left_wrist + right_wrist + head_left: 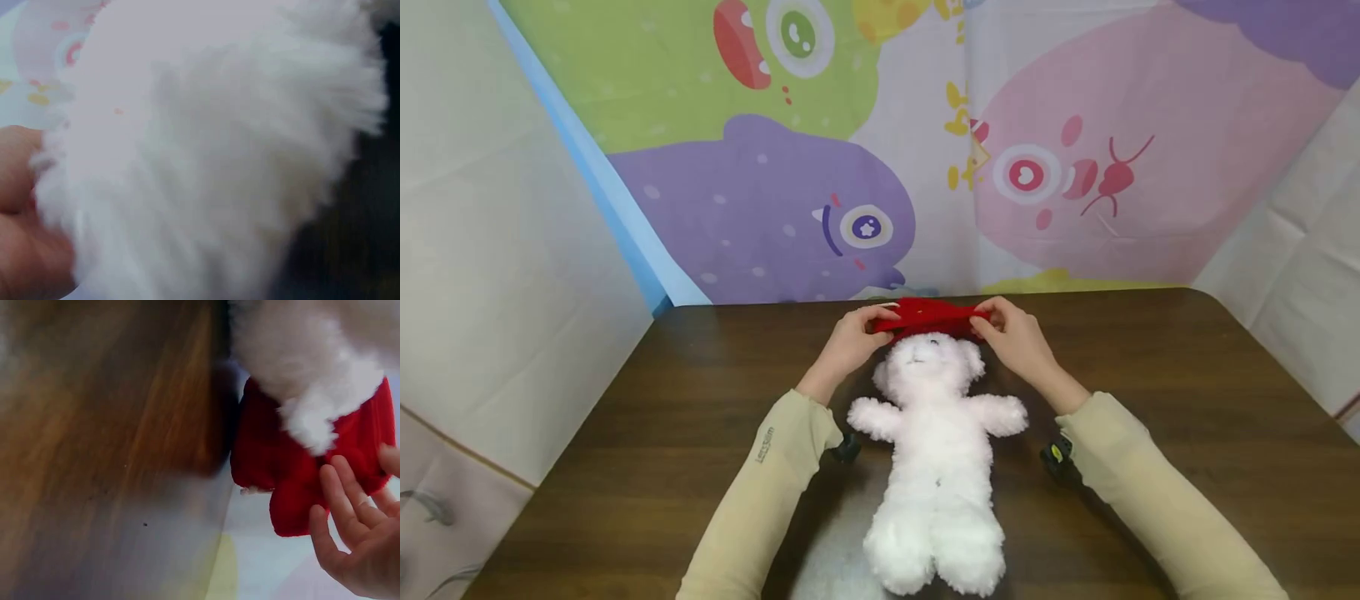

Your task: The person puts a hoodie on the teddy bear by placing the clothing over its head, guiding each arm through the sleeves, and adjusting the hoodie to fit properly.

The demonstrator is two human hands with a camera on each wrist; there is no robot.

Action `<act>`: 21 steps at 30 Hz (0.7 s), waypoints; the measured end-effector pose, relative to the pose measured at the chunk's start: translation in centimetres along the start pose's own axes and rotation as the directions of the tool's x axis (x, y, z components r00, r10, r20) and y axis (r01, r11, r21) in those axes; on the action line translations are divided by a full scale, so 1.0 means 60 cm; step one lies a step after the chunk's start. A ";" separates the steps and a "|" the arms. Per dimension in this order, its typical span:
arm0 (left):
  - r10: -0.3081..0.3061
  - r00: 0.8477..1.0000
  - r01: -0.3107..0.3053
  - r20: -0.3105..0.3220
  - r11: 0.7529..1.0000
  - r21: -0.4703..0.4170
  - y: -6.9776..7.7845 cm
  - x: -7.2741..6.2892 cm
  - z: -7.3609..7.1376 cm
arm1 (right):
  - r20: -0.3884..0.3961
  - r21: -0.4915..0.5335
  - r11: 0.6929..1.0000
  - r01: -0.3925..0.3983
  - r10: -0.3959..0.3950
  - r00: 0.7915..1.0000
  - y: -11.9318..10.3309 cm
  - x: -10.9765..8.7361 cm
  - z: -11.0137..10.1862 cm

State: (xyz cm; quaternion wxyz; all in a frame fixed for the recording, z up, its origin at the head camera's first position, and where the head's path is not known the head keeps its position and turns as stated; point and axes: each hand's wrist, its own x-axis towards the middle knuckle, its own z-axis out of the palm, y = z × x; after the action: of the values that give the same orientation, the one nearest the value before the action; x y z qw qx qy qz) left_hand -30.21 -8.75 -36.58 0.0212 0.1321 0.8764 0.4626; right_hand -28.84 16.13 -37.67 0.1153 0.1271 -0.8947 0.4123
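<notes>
A fluffy white teddy bear (pixel 940 433) lies on its back on the dark wooden table, arms spread and feet towards the person. At the top of its head is a red cloth piece (pixel 928 315), whose exact kind is not plain; a rounded lobe of it shows in the right wrist view. The left hand (pixel 853 337) pinches the cloth's left edge between thumb and fingers. On the other side the right hand (pixel 1015 333) pinches the right edge. White fur (pixel 212 137) fills most of the left wrist view and hides the cloth there.
The table (pixel 737 400) ends just behind the cloth. Beyond it hangs a sheet (pixel 820 192) printed with cartoon creatures. Pale walls (pixel 535 250) stand on both sides. Small dark devices are worn at both wrists.
</notes>
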 end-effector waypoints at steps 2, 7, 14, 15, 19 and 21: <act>-0.036 0.999 0.036 0.022 0.999 -0.008 -0.006 0.003 0.001 | -0.005 0.017 1.000 0.000 0.000 1.000 0.003 0.009 0.007; -0.072 0.997 0.072 0.030 0.997 0.001 -0.020 0.011 0.006 | -0.040 -0.023 1.000 -0.013 0.012 0.999 0.011 0.022 0.024; -0.074 0.992 0.078 -0.102 0.996 0.038 -0.041 0.035 0.013 | -0.063 -0.038 0.996 -0.080 0.078 0.995 0.016 0.033 0.038; -0.074 0.990 0.079 -0.119 0.996 0.035 -0.043 0.039 0.013 | -0.062 -0.038 0.996 -0.082 0.080 0.995 0.016 0.034 0.039; -0.010 0.983 0.016 -0.184 0.999 0.029 -0.041 0.050 0.011 | -0.109 -0.035 0.998 -0.058 0.054 0.993 0.012 0.039 0.041; 0.061 0.975 -0.051 -0.212 0.997 0.053 -0.038 0.052 0.010 | -0.153 -0.017 0.999 -0.039 0.036 0.988 0.009 0.042 0.040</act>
State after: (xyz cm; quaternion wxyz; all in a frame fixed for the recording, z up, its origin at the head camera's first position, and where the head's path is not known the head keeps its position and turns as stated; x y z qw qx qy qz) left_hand -33.63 -8.74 -38.53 -0.0891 0.1069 0.8803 0.4536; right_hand -31.61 14.28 -38.82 0.1771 0.0773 -0.8895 0.4142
